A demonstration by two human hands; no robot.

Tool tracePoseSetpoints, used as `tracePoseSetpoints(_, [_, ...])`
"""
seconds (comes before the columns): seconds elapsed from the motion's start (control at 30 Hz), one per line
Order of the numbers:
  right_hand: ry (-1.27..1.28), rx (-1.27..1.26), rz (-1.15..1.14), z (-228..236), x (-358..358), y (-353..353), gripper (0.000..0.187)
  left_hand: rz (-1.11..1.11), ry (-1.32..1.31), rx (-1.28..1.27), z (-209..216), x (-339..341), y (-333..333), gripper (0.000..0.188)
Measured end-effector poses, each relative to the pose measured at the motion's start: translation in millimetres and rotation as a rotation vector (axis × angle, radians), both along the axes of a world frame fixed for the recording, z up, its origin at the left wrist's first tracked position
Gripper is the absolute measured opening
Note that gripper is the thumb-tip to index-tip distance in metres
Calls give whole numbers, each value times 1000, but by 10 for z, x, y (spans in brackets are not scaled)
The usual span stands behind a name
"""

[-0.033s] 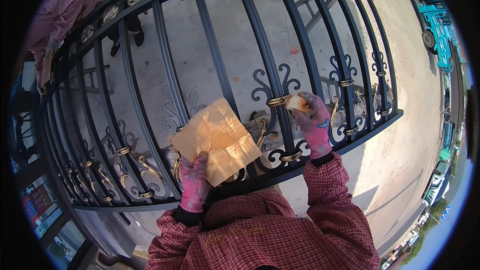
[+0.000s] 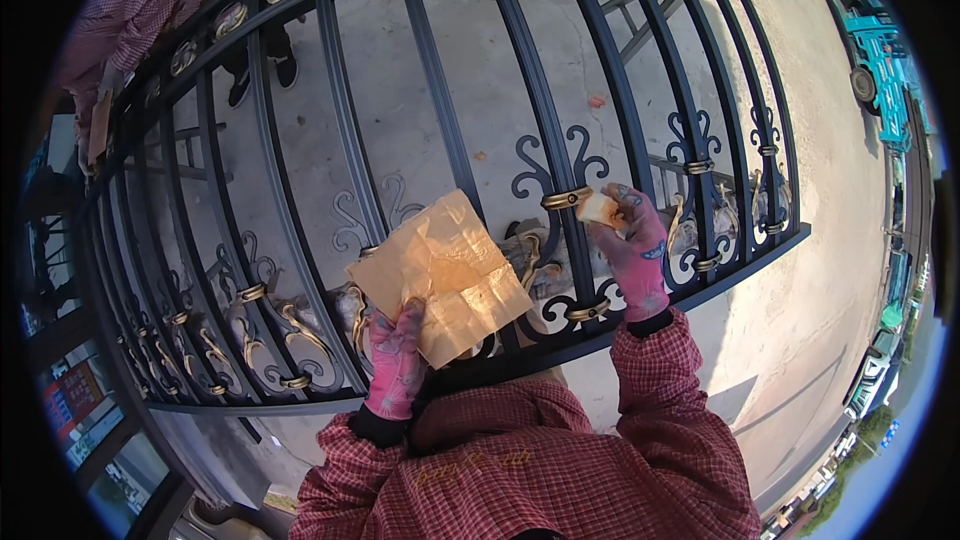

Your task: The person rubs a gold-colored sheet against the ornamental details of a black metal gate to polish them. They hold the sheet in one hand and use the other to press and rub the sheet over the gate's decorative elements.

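My left hand (image 2: pixel 396 360), in a pink patterned glove, grips a creased piece of brown cardboard (image 2: pixel 450 275) by its lower left edge. A shiny gold smear (image 2: pixel 462 265) covers the middle of the cardboard. My right hand (image 2: pixel 638 250), gloved likewise, pinches a small cream sponge-like pad (image 2: pixel 603 210) stained brown and gold. The pad is at the right end of a gold collar (image 2: pixel 566 199) on a dark fence bar; whether they touch I cannot tell. Dark scrolls (image 2: pixel 545 165) curl above that collar, and a second gold collar (image 2: pixel 588 311) sits lower on the bar.
The dark metal fence panel (image 2: pixel 430 90) spans the view, with more gold-touched scrolls along its bottom rail (image 2: pixel 740 275). Another person in a checked sleeve (image 2: pixel 130 10) stands at its far left end. Beyond the bars is a ladder-like frame (image 2: pixel 640 20). A turquoise vehicle (image 2: pixel 875 60) stands far right.
The whole scene has shifted slightly to the right in the view. Both hands keep their holds on the cardboard and the pad, with the pad still beside the same collar.
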State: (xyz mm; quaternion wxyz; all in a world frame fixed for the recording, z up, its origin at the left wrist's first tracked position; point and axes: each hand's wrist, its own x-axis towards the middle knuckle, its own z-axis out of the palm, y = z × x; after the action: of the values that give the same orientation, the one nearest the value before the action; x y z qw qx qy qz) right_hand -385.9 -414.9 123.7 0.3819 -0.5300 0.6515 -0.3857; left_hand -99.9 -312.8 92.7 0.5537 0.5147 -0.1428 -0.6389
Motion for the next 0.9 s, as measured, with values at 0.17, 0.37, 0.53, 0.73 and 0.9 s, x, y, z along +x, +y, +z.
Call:
tracePoseSetpoints(0.17, [209,-176,252,355,312,275,50,-37,105,-46,38,-61,45,26])
tracePoseSetpoints(0.37, [466,-144,489,639,593,649,47,-88,63,-33,95,-216,203,29])
tracePoseSetpoints(0.53, [564,-159,498,600,523,956,46,-113,82,-55,70,-353,437,30])
tracePoseSetpoints(0.73, [521,-201,475,601,11,1057,47,-88,-66,-140,164,-806,613,29])
tracePoseSetpoints(0.9, [561,-216,561,742,-506,1172,48,-91,124,-214,88,-1366,850,36])
